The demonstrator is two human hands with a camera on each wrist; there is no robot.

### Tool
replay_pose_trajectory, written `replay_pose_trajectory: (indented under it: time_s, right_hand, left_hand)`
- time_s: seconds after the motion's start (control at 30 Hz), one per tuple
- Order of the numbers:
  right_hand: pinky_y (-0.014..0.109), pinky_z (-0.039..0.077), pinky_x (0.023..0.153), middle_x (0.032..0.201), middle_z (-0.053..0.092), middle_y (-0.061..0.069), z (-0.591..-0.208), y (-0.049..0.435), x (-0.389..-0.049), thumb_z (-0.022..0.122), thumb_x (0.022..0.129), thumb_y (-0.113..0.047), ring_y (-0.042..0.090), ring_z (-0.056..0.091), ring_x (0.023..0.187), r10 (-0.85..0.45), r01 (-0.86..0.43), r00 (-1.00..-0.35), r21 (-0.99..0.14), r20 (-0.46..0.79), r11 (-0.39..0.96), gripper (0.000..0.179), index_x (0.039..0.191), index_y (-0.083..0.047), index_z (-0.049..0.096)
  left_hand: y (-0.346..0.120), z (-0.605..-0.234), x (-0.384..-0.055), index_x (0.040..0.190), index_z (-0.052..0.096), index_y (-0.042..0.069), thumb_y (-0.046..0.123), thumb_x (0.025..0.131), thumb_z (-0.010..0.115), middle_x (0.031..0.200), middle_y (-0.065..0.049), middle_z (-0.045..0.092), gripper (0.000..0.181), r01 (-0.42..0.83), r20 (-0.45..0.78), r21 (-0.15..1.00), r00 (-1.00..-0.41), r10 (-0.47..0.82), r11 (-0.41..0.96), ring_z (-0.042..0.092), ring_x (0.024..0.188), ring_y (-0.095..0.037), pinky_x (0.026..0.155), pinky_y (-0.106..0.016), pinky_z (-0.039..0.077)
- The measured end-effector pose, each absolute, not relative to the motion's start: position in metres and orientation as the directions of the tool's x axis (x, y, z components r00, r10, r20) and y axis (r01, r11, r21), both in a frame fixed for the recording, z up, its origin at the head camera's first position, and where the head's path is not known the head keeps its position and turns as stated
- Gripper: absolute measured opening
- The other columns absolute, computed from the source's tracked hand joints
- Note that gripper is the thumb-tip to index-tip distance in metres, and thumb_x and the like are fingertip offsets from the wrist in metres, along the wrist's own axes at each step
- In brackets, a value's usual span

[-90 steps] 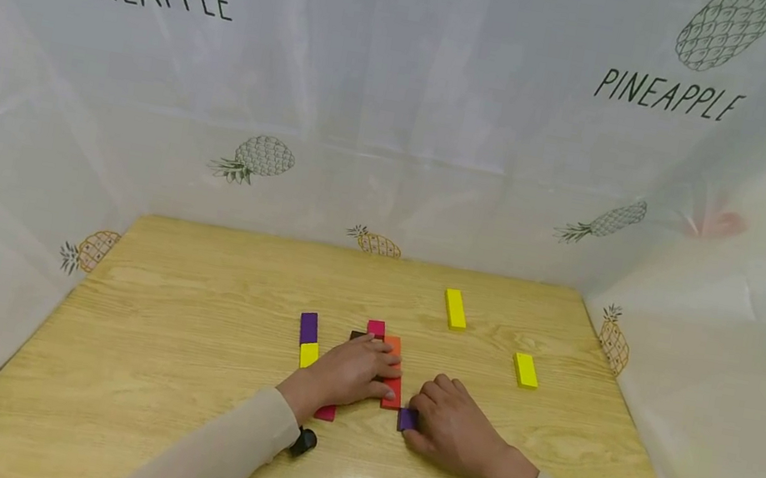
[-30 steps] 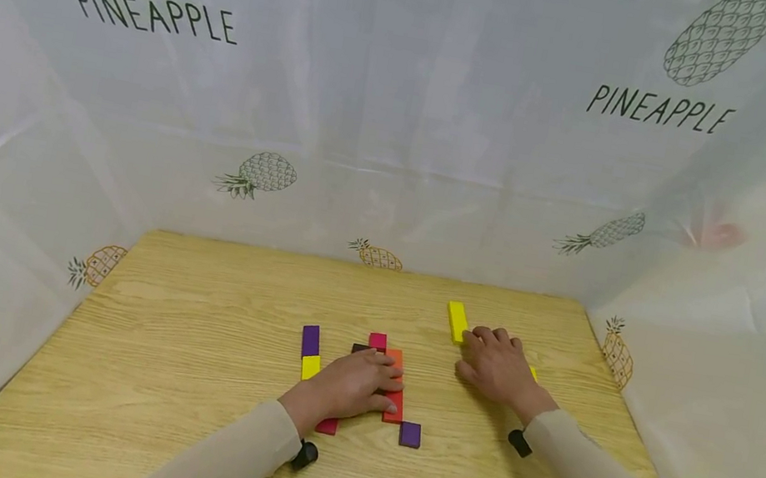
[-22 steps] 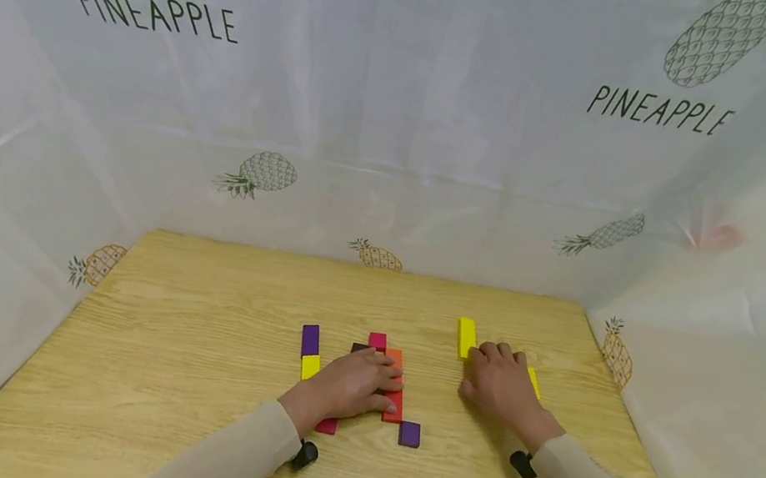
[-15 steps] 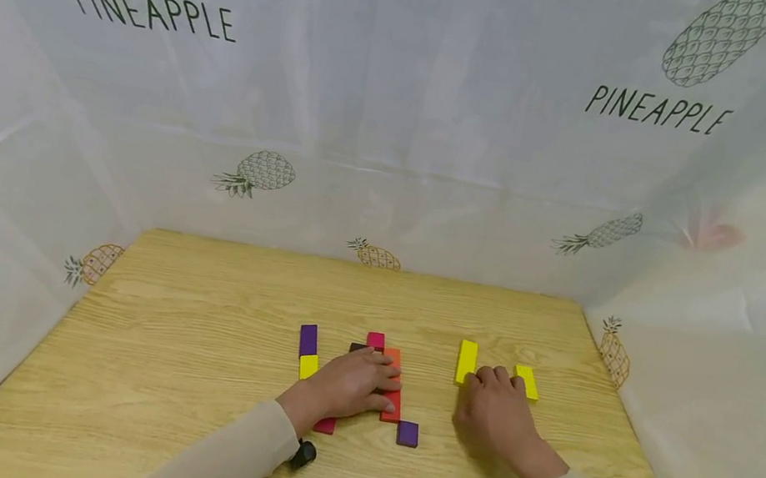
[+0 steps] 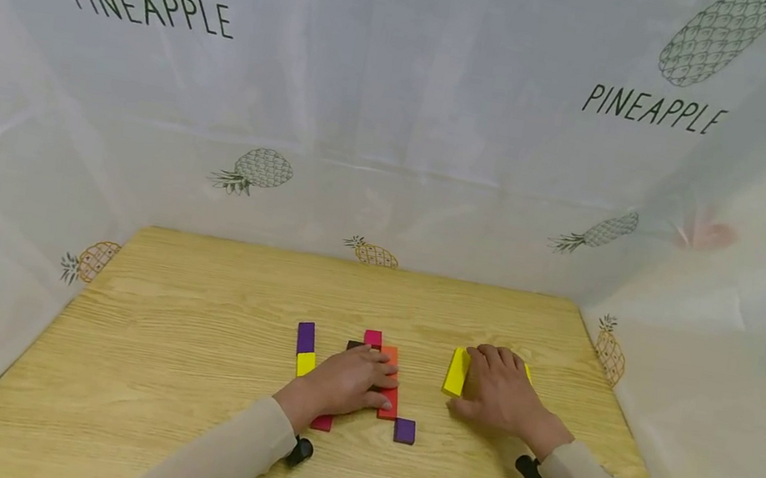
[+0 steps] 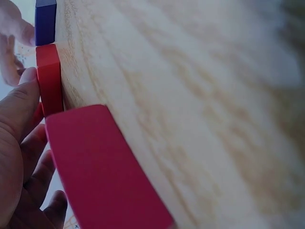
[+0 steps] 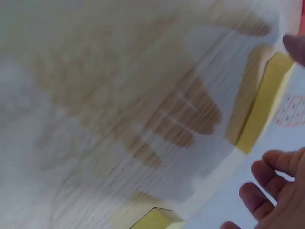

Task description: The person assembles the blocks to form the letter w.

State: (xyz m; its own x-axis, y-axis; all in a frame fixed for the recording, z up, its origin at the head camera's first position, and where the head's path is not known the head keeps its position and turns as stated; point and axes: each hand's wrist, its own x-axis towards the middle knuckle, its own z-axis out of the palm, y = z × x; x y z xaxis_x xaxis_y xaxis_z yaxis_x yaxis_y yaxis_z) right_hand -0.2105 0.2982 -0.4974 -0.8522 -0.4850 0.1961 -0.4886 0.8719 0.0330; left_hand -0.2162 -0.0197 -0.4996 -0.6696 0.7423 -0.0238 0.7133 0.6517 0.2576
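Observation:
My left hand (image 5: 346,381) lies across a group of flat coloured blocks in the head view, hiding several of them. Its thumb touches the side of a red block (image 6: 48,76); an orange block (image 5: 390,354) shows past its fingers. A magenta block (image 6: 105,167) is close below in the left wrist view. My right hand (image 5: 500,394) hovers by a long yellow block (image 5: 455,371), its thumb at the near end and fingers spread toward the far end. In the right wrist view this yellow block (image 7: 266,102) rests on the table, apart from the fingers.
A second yellow block (image 7: 157,219) sits beyond the right hand, mostly hidden in the head view. A small purple block (image 5: 405,431) adjoins the red one's corner. Left of the group stand a purple block (image 5: 305,338) and a yellow block (image 5: 305,364). Pineapple-printed curtains (image 5: 405,107) enclose the wooden table.
The right hand set down the purple block, reached to the far yellow block and dragged it nearer; its fingers have since spread. The left hand has stayed put on the blocks.

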Motion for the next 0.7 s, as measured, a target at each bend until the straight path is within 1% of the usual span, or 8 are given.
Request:
replay_pose_trajectory:
  time_s: [0.1, 0.23, 0.4, 0.5, 0.6, 0.7]
  right_hand:
    - [0.07, 0.045, 0.103, 0.139, 0.057, 0.024, -0.498, 0.3, -0.219, 0.077, 0.084, -0.063, 0.049, 0.053, 0.127, -0.471, -0.477, -0.872, -0.012, 0.136, 0.879, 0.091, 0.144, 0.002, 0.055]
    - [0.07, 0.044, 0.103, 0.14, 0.056, 0.023, -0.498, 0.3, -0.227, 0.074, 0.084, -0.067, 0.047, 0.052, 0.127, -0.437, -0.442, -0.896, -0.068, 0.075, 0.894, 0.093, 0.144, 0.002, 0.055]
    - [0.07, 0.043, 0.102, 0.138, 0.058, 0.023, -0.497, 0.301, -0.232, 0.073, 0.082, -0.068, 0.045, 0.051, 0.125, -0.414, -0.417, -0.909, -0.121, 0.046, 0.901, 0.093, 0.141, 0.002, 0.057]
    - [0.067, 0.044, 0.101, 0.133, 0.059, 0.021, -0.498, 0.299, -0.233, 0.075, 0.081, -0.068, 0.042, 0.052, 0.122, -0.414, -0.416, -0.909, -0.147, 0.047, 0.897, 0.091, 0.136, 0.003, 0.059]
    - [0.061, 0.046, 0.101, 0.127, 0.06, 0.018, -0.498, 0.296, -0.231, 0.077, 0.079, -0.065, 0.038, 0.053, 0.116, -0.424, -0.427, -0.904, -0.165, 0.054, 0.889, 0.087, 0.131, 0.001, 0.059]
    - [0.056, 0.047, 0.099, 0.125, 0.06, 0.014, -0.498, 0.291, -0.228, 0.078, 0.08, -0.064, 0.034, 0.053, 0.114, -0.446, -0.45, -0.893, -0.171, 0.064, 0.876, 0.084, 0.131, 0.0, 0.06]
  left_hand:
    - [-0.021, -0.5, -0.216, 0.146, 0.066, 0.023, 0.044, 0.105, 0.063, 0.155, 0.004, 0.059, 0.046, 0.714, -0.021, 0.256, -0.67, 0.742, 0.652, 0.045, 0.152, -0.02, 0.13, -0.044, 0.029]
    - [-0.021, -0.5, -0.216, 0.146, 0.066, 0.024, 0.044, 0.105, 0.063, 0.155, 0.003, 0.059, 0.046, 0.718, -0.016, 0.254, -0.667, 0.745, 0.648, 0.045, 0.152, -0.021, 0.13, -0.044, 0.03]
    - [-0.021, -0.503, -0.217, 0.146, 0.067, 0.024, 0.045, 0.105, 0.063, 0.154, 0.004, 0.059, 0.046, 0.722, -0.001, 0.254, -0.665, 0.747, 0.644, 0.046, 0.152, -0.02, 0.13, -0.044, 0.03]
    - [-0.021, -0.504, -0.217, 0.145, 0.067, 0.024, 0.045, 0.105, 0.063, 0.154, 0.004, 0.059, 0.046, 0.724, 0.003, 0.253, -0.664, 0.748, 0.642, 0.046, 0.151, -0.02, 0.129, -0.044, 0.031]
    - [-0.022, -0.503, -0.217, 0.145, 0.067, 0.024, 0.045, 0.105, 0.063, 0.154, 0.004, 0.059, 0.046, 0.726, 0.001, 0.252, -0.662, 0.75, 0.64, 0.046, 0.151, -0.02, 0.129, -0.044, 0.031]
    - [-0.022, -0.502, -0.216, 0.146, 0.067, 0.023, 0.044, 0.105, 0.063, 0.154, 0.003, 0.059, 0.046, 0.725, 0.0, 0.255, -0.662, 0.749, 0.64, 0.046, 0.152, -0.021, 0.129, -0.045, 0.03]
